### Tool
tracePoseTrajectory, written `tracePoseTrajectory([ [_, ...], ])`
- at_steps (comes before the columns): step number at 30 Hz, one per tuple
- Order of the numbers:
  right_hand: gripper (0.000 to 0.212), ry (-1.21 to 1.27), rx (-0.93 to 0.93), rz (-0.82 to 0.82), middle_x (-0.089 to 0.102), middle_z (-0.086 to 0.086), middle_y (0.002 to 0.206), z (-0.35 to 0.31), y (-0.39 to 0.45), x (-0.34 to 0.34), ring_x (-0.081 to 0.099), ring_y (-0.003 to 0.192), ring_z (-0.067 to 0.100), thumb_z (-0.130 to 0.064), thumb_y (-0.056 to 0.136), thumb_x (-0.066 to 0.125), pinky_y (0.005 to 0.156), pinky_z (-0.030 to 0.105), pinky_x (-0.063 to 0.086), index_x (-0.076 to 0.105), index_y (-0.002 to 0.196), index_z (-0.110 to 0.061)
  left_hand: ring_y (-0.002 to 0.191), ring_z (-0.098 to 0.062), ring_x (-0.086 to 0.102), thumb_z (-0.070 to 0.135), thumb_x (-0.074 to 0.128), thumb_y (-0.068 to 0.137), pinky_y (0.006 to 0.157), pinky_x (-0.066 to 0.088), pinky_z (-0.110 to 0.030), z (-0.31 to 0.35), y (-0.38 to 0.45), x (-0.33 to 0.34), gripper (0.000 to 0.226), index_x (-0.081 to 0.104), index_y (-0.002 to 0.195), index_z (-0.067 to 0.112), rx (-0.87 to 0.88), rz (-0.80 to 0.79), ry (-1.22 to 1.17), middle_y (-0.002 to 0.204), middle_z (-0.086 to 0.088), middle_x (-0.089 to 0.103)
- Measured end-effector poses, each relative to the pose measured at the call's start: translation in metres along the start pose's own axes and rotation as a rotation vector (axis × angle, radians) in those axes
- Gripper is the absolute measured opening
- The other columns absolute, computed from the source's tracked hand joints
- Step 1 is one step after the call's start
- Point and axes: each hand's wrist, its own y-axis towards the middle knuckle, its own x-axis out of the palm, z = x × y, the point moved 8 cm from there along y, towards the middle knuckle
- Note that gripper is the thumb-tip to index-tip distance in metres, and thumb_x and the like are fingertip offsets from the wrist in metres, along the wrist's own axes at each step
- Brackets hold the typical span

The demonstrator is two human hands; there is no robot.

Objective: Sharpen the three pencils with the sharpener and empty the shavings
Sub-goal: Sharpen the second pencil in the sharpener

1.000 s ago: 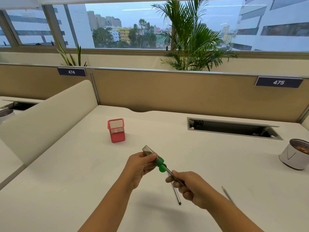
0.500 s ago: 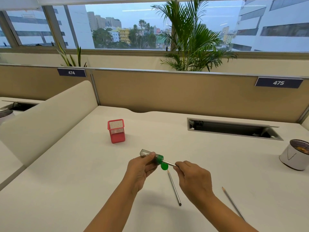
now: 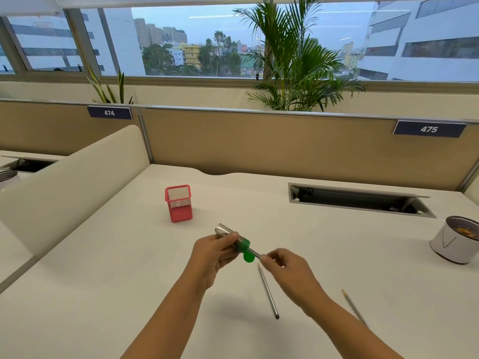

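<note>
My left hand (image 3: 211, 257) grips a sharpener (image 3: 234, 240) with a clear tube body and green cap, held above the desk. A grey pencil (image 3: 255, 253) is pushed into its green end, and my right hand (image 3: 287, 270) pinches that pencil close to the sharpener. A second pencil (image 3: 268, 291) lies on the desk just below the hands. The third pencil (image 3: 353, 307), with a sharp tip, lies to the right, partly hidden by my right forearm.
A red mesh pen holder (image 3: 178, 203) stands behind the hands. A white round bin (image 3: 456, 239) with shavings sits at the right edge. A cable slot (image 3: 357, 200) lies at the back right, a curved divider (image 3: 70, 182) on the left.
The sharpener has tipped flatter and moved slightly up. My right hand slid along the pencil toward the sharpener and turned, with its fingers now pinching the pencil near the green cap.
</note>
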Motion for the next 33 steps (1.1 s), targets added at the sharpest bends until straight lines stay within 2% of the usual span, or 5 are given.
tracePoseTrajectory([
  [5, 0.014, -0.623, -0.533, 0.312, 0.063, -0.01, 0.066, -0.025, -0.013, -0.005, 0.054, 0.054, 0.007, -0.031, 0.086, 0.056, 0.047, 0.017, 0.04, 0.067, 0.083, -0.023, 0.068, -0.022, 0.073, 0.009, 0.066, 0.081, 0.067, 0.058, -0.027, -0.003, 0.001, -0.002, 0.009, 0.065, 0.086, 0.002, -0.012, 0.046, -0.049, 0.072, -0.009, 0.075],
  [9, 0.024, -0.737, -0.715, 0.46, 0.057, -0.007, 0.049, -0.034, -0.02, -0.009, 0.049, 0.039, 0.012, -0.03, 0.083, 0.049, 0.036, 0.016, 0.027, 0.07, 0.072, -0.023, 0.066, -0.02, 0.072, 0.009, 0.064, 0.082, 0.067, 0.059, -0.027, -0.006, 0.001, 0.001, 0.009, 0.064, 0.086, 0.001, -0.025, 0.028, -0.08, 0.07, -0.008, 0.075],
  [13, 0.024, -0.528, -0.301, 0.318, 0.051, -0.008, 0.05, -0.021, -0.009, -0.012, 0.044, 0.048, 0.007, -0.028, 0.092, 0.05, 0.045, 0.018, 0.024, 0.068, 0.076, -0.026, 0.073, -0.023, 0.073, 0.008, 0.062, 0.084, 0.073, 0.058, -0.028, -0.005, 0.001, 0.003, 0.013, 0.065, 0.093, -0.001, -0.019, -0.041, -0.052, 0.079, -0.012, 0.075],
  [18, 0.035, 0.401, 0.394, -0.23, 0.036, -0.01, 0.043, 0.023, -0.008, 0.016, 0.025, 0.038, 0.004, -0.027, 0.096, 0.046, 0.037, 0.014, 0.018, 0.064, 0.07, -0.013, 0.079, -0.025, 0.072, 0.006, 0.06, 0.084, 0.074, 0.057, -0.026, 0.0, 0.002, 0.004, 0.014, 0.064, 0.096, -0.001, -0.014, -0.099, 0.032, 0.087, -0.015, 0.074],
  [33, 0.035, 0.754, 0.7, -0.419, 0.03, -0.008, 0.039, 0.037, -0.024, 0.028, 0.021, 0.026, 0.003, -0.027, 0.096, 0.046, 0.025, 0.011, 0.012, 0.055, 0.066, -0.011, 0.072, -0.023, 0.072, 0.003, 0.051, 0.089, 0.077, 0.056, -0.034, -0.002, 0.004, -0.001, 0.011, 0.06, 0.095, 0.0, -0.129, -0.108, -0.208, 0.081, -0.015, 0.074],
])
